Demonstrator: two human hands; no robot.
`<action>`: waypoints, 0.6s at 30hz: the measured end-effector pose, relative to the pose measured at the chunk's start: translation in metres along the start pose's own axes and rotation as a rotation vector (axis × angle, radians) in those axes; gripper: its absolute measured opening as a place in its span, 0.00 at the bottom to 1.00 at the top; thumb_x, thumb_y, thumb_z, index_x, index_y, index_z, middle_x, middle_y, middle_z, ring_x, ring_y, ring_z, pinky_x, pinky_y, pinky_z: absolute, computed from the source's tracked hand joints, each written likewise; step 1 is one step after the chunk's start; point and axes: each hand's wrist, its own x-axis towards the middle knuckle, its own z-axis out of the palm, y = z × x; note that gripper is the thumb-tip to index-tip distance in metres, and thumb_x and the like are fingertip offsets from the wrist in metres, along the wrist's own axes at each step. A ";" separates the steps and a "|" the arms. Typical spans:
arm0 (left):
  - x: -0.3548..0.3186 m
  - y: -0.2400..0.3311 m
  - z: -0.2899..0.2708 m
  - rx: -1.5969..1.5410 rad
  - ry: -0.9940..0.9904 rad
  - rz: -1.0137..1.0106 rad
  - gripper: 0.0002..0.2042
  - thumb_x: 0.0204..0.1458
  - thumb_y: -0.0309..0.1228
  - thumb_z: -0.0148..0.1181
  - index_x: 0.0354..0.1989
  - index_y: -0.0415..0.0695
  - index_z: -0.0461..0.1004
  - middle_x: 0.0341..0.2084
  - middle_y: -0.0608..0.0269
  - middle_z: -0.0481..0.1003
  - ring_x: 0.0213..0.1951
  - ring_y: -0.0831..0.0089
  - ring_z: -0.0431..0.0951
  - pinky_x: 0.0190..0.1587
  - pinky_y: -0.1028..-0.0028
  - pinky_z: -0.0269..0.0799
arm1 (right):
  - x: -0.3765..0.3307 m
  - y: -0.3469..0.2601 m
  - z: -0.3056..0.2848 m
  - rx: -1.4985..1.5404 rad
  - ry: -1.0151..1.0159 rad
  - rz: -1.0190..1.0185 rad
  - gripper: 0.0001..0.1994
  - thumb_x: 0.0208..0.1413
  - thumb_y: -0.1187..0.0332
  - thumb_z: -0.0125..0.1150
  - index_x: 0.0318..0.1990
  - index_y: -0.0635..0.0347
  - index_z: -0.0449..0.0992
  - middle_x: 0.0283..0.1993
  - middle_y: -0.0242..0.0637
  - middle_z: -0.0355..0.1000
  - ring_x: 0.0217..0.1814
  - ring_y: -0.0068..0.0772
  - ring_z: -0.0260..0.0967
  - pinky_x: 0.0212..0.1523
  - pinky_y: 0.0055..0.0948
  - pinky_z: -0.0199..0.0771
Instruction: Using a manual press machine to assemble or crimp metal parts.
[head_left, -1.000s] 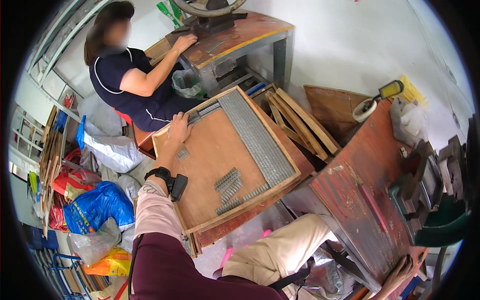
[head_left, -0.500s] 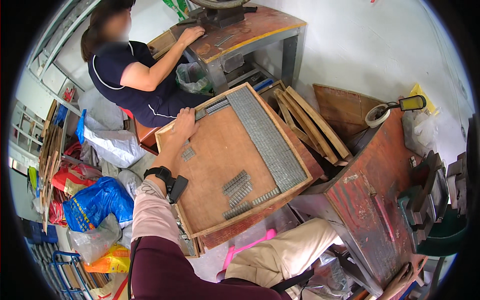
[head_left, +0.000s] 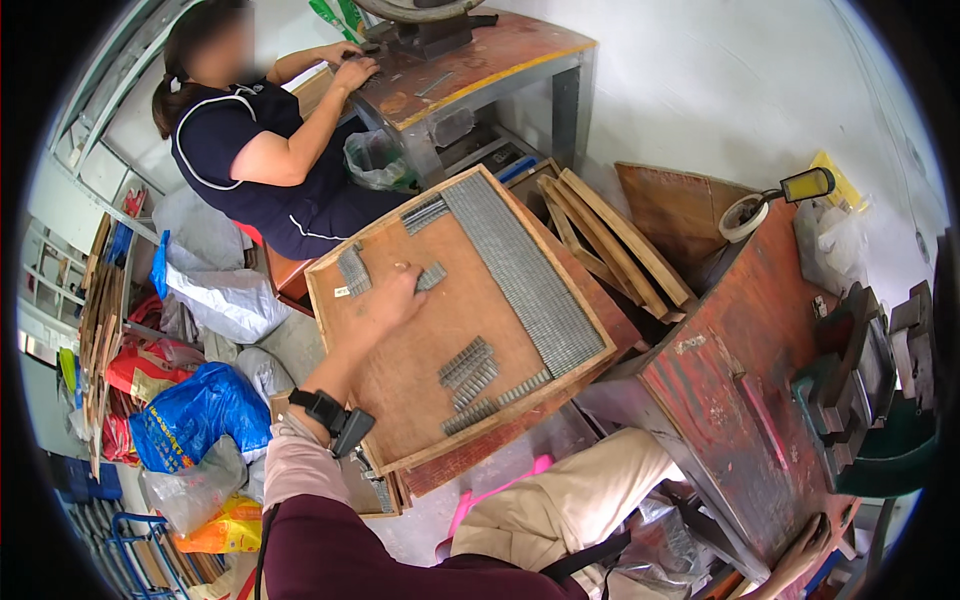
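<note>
A shallow wooden tray (head_left: pixel 336 395) lies before me, with a wide band of small grey metal pieces (head_left: pixel 530 285) packed along its right side. Over the tray's middle, my left hand (head_left: pixel 392 296) is closed at the edge of a short block of metal pieces (head_left: pixel 430 277). Another small group of pieces (head_left: pixel 354 268) lies by the left rim, and several loose rows (head_left: pixel 468 372) sit toward the near side. Part of the tray floor is hidden under my left hand and forearm. Far right, my right hand (head_left: pixel 803 553) rests with fingers extended at the edge of a worn red-brown bench (head_left: pixel 720 400).
A co-worker (head_left: pixel 260 140) sits at a worktable (head_left: pixel 500 60) beyond the tray, both hands on it. Wooden frames (head_left: pixel 615 240) lean behind the tray. A green machine vise (head_left: pixel 865 400) stands on the right. Bags, one blue (head_left: pixel 200 415), are piled left.
My left hand has moved from the tray's far left corner toward its middle, bringing a short block of metal pieces along. The co-worker's second hand now shows at the worktable.
</note>
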 end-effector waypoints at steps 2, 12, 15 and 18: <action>-0.010 0.017 0.002 -0.058 -0.054 0.066 0.17 0.42 0.29 0.61 0.40 0.34 0.71 0.35 0.42 0.70 0.40 0.46 0.72 0.45 0.59 0.68 | 0.000 -0.006 -0.003 -0.005 0.007 0.005 0.19 0.61 0.61 0.45 0.48 0.71 0.70 0.49 0.51 0.68 0.51 0.46 0.65 0.54 0.34 0.62; 0.065 -0.016 0.010 -0.151 0.057 0.016 0.21 0.44 0.35 0.61 0.43 0.33 0.70 0.39 0.40 0.69 0.45 0.49 0.69 0.48 0.60 0.65 | 0.002 -0.027 -0.003 -0.043 -0.034 0.030 0.19 0.61 0.61 0.46 0.47 0.71 0.71 0.48 0.50 0.69 0.50 0.47 0.65 0.53 0.33 0.62; 0.098 -0.037 0.022 0.129 0.304 0.112 0.19 0.45 0.36 0.60 0.41 0.34 0.71 0.40 0.43 0.70 0.46 0.51 0.68 0.48 0.61 0.65 | -0.001 -0.015 -0.008 -0.037 -0.012 0.038 0.19 0.61 0.61 0.46 0.47 0.71 0.70 0.48 0.51 0.69 0.49 0.47 0.65 0.53 0.33 0.62; 0.112 -0.048 0.028 0.259 0.297 0.054 0.16 0.46 0.35 0.59 0.38 0.35 0.72 0.39 0.47 0.71 0.44 0.54 0.69 0.47 0.61 0.65 | -0.001 -0.013 -0.005 -0.023 -0.019 0.043 0.19 0.61 0.61 0.46 0.47 0.71 0.70 0.48 0.51 0.69 0.50 0.47 0.65 0.53 0.33 0.62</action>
